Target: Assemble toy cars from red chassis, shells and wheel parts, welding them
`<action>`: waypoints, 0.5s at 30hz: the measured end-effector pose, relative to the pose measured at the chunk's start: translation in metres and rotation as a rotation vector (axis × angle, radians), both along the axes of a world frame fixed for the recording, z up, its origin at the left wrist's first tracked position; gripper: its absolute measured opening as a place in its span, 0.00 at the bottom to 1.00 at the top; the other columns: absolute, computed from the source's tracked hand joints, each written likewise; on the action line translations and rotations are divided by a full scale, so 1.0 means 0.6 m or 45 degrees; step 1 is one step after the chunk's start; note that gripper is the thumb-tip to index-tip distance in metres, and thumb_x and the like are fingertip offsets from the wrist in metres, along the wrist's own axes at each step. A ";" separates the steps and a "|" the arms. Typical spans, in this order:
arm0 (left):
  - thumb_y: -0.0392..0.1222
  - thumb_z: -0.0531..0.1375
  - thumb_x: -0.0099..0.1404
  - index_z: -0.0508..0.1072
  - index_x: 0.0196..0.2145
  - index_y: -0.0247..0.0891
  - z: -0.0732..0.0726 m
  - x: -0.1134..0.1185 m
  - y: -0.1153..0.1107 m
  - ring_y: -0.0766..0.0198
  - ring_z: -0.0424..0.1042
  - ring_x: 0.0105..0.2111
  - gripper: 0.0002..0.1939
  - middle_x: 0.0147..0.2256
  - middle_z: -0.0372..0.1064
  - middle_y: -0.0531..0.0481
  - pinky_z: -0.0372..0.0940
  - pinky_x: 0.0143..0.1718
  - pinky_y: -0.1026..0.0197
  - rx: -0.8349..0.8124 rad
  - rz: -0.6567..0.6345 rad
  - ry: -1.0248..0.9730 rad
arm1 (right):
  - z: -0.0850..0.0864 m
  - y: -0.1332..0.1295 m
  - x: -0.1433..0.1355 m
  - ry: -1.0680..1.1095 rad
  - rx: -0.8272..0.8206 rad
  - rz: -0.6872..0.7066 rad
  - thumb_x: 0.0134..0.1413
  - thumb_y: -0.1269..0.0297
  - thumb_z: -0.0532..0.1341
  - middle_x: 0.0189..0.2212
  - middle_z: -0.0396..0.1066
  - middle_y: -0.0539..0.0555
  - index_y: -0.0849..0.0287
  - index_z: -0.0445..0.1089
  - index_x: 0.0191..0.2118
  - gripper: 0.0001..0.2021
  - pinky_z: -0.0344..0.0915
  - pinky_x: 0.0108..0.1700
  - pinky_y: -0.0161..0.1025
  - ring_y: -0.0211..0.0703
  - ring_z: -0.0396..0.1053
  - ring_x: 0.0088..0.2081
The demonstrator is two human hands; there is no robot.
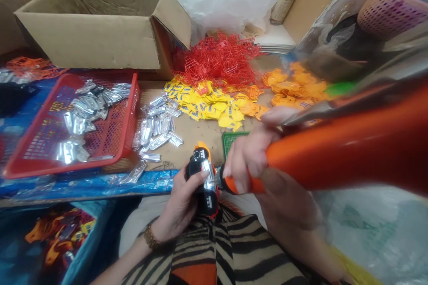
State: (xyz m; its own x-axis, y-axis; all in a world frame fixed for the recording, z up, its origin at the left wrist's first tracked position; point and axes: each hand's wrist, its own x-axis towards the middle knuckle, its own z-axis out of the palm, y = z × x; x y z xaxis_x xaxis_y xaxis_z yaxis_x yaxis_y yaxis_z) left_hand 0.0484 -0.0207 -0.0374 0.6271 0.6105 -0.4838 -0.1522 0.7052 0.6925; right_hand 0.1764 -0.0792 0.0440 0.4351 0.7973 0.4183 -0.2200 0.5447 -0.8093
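Near the bottom centre, my left hand point(182, 202) is closed round a small black, silver and orange toy piece point(207, 178), its thumb lying on the silver plate. My right hand point(254, 160) grips an orange power screwdriver point(334, 151) whose body runs off to the right, blurred. The tool's tip meets the silver plate or hovers right at it; I cannot tell which. Silver parts point(158, 129) lie loose on the cardboard beyond my left hand. Yellow pieces point(207, 100) and orange pieces point(294, 84) are spread further back.
A red basket point(115, 142) of silver parts stands left, with an open cardboard box point(96, 40) behind it. Tangled red plastic frames point(220, 60) lie at the back centre. A green tray point(230, 140) is partly behind my right hand. A blue-lined container point(90, 240) holds colourful pieces, lower left.
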 end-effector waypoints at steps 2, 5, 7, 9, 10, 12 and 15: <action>0.39 0.69 0.55 0.72 0.36 0.34 0.000 0.000 0.000 0.67 0.69 0.25 0.12 0.29 0.69 0.54 0.70 0.24 0.66 0.007 0.012 0.002 | -0.003 -0.001 0.001 -0.018 -0.033 -0.028 0.56 0.67 0.66 0.27 0.59 0.43 0.50 0.65 0.51 0.18 0.66 0.28 0.39 0.32 0.63 0.21; 0.39 0.69 0.55 0.72 0.35 0.35 0.000 -0.002 -0.001 0.68 0.68 0.25 0.12 0.28 0.67 0.55 0.69 0.25 0.66 0.010 0.028 0.004 | -0.006 -0.001 0.000 -0.052 -0.059 -0.104 0.56 0.62 0.65 0.26 0.59 0.43 0.48 0.64 0.51 0.17 0.65 0.25 0.39 0.32 0.61 0.18; 0.41 0.69 0.56 0.71 0.36 0.35 0.000 -0.003 -0.002 0.68 0.67 0.25 0.13 0.29 0.67 0.55 0.68 0.24 0.66 0.001 0.016 0.008 | -0.007 -0.001 0.000 -0.063 -0.076 -0.113 0.56 0.60 0.65 0.24 0.59 0.42 0.46 0.64 0.50 0.16 0.65 0.24 0.39 0.33 0.60 0.17; 0.42 0.69 0.56 0.71 0.36 0.36 0.000 -0.003 -0.003 0.67 0.67 0.25 0.14 0.29 0.67 0.54 0.67 0.24 0.67 0.002 0.007 0.021 | -0.007 0.000 -0.001 -0.073 -0.079 -0.124 0.56 0.60 0.65 0.22 0.58 0.42 0.46 0.63 0.48 0.16 0.65 0.23 0.39 0.34 0.60 0.16; 0.42 0.69 0.55 0.71 0.37 0.36 -0.001 -0.003 -0.003 0.68 0.67 0.25 0.14 0.29 0.67 0.54 0.66 0.24 0.67 0.007 0.008 0.032 | -0.006 0.000 -0.001 -0.080 -0.087 -0.130 0.57 0.60 0.65 0.22 0.57 0.42 0.46 0.63 0.48 0.15 0.65 0.23 0.39 0.34 0.60 0.16; 0.41 0.69 0.55 0.71 0.37 0.36 -0.003 -0.004 -0.003 0.68 0.66 0.27 0.14 0.30 0.67 0.55 0.66 0.26 0.68 0.024 0.026 0.057 | -0.005 -0.001 -0.002 -0.103 -0.086 -0.137 0.58 0.62 0.64 0.21 0.57 0.41 0.47 0.62 0.46 0.13 0.65 0.22 0.40 0.35 0.60 0.16; 0.41 0.69 0.56 0.72 0.37 0.37 -0.008 -0.005 -0.003 0.69 0.65 0.31 0.13 0.32 0.66 0.54 0.65 0.32 0.70 0.044 0.047 0.085 | -0.002 -0.003 -0.003 -0.131 -0.142 -0.172 0.57 0.59 0.65 0.20 0.56 0.41 0.48 0.60 0.44 0.14 0.66 0.21 0.40 0.35 0.60 0.16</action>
State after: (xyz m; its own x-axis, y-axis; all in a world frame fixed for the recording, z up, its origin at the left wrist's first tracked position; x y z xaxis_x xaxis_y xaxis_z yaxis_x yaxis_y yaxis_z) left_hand 0.0455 -0.0222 -0.0420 0.5710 0.6494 -0.5023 -0.1301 0.6757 0.7256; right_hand 0.1744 -0.0809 0.0427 0.5006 0.7784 0.3787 -0.0641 0.4696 -0.8805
